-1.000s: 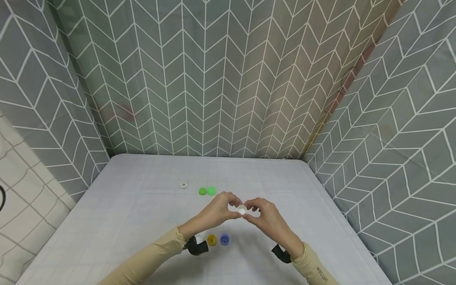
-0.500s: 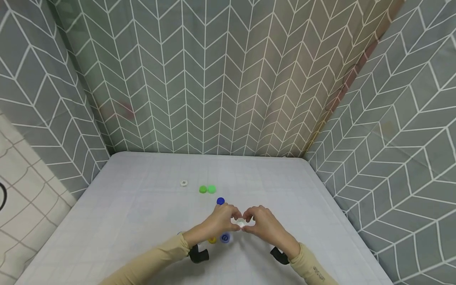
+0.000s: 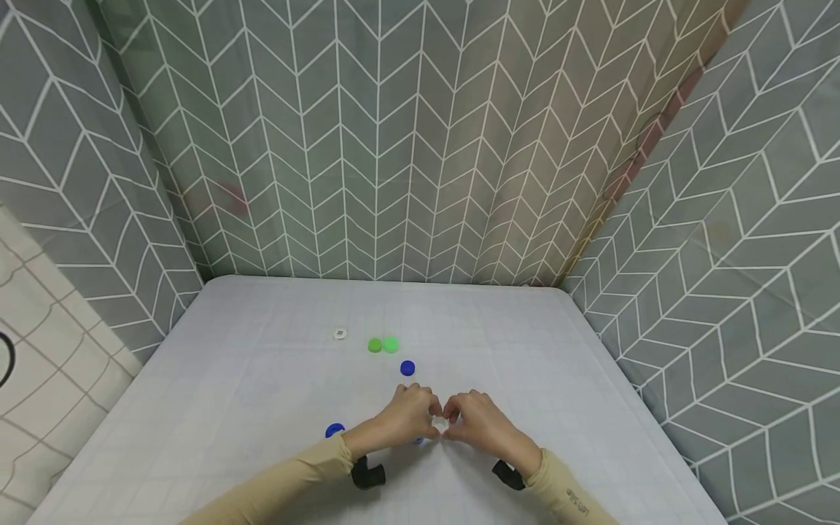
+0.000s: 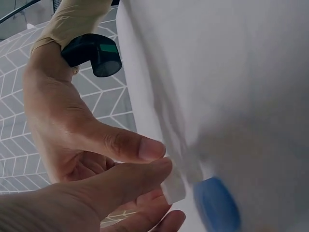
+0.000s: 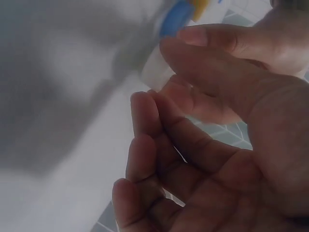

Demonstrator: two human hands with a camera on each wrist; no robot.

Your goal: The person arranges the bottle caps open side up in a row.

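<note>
Reference: the white cap [image 3: 440, 424] is the clock centre in the head view; 12 o'clock points away from the person.

1. White cap: located between the 2 hands, near edge of the tabletop [image 3: 262, 372]. Contact with the tabletop cannot be determined.
2. Left hand [image 3: 410, 417]: at 9 o'clock, clamped on the white cap between thumb and fingertips.
3. Right hand [image 3: 483, 421]: at 3 o'clock, clamped on the same cap from the opposite side. The 2 hands are close together.
4. Dark-blue cap [image 3: 407, 367]: at 11 o'clock, just beyond the left hand.
5. Dark-green cap [image 3: 375, 345] and light-green cap [image 3: 391, 345]: at 11 o'clock, farther out, side by side.
6. White disc [image 3: 340, 333]: at 10 o'clock, farther out than the green pair; its centre is dark.
7. Outer blue cap [image 3: 335, 430]: at 9 o'clock, beside the left sleeve [image 3: 289, 477].
8. Blue piece [image 3: 418, 440]: at 8 o'clock, mostly hidden by the left hand.
9. Wrist units, black: left unit [image 3: 368, 475] at 8 o'clock, right unit [image 3: 508, 475] at 4 o'clock.

Right wrist view: a yellow piece [image 5: 199, 8] shows at 1 o'clock from the white cap, cut off by the frame.
</note>
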